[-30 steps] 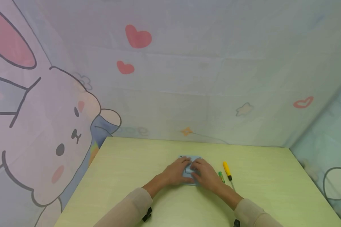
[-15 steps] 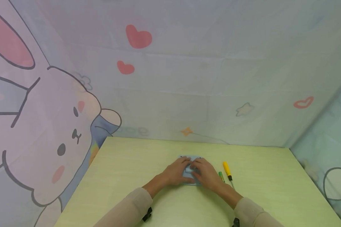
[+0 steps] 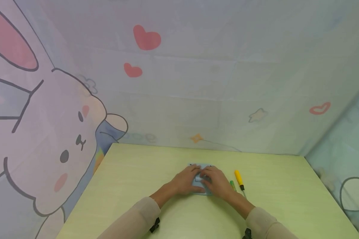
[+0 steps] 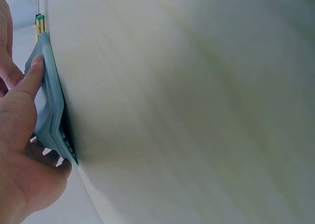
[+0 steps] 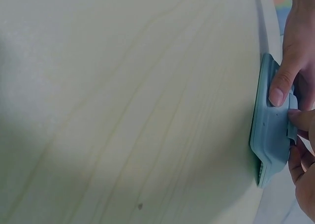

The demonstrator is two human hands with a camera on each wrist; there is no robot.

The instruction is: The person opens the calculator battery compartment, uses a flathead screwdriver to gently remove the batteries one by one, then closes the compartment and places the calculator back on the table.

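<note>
A light blue plastic device (image 3: 204, 165) lies flat on the table, mostly covered by both hands in the head view. My left hand (image 3: 183, 182) grips its left side, thumb pressed on the upper face and fingers reaching round the far edge. From the right, my right hand (image 3: 218, 184) pinches a small raised blue flap (image 5: 292, 128) on the device's upper face. The right thumb shows against that flap in the right wrist view, and the other fingers curl behind it. A green battery (image 3: 232, 185) lies just right of the right hand.
A screwdriver (image 3: 238, 178) with a yellow handle lies right of the battery, its shaft pointing toward the person. The pale wooden table (image 3: 143, 166) ends at a patterned cloth wall (image 3: 179, 119) behind, with another cloth at the right.
</note>
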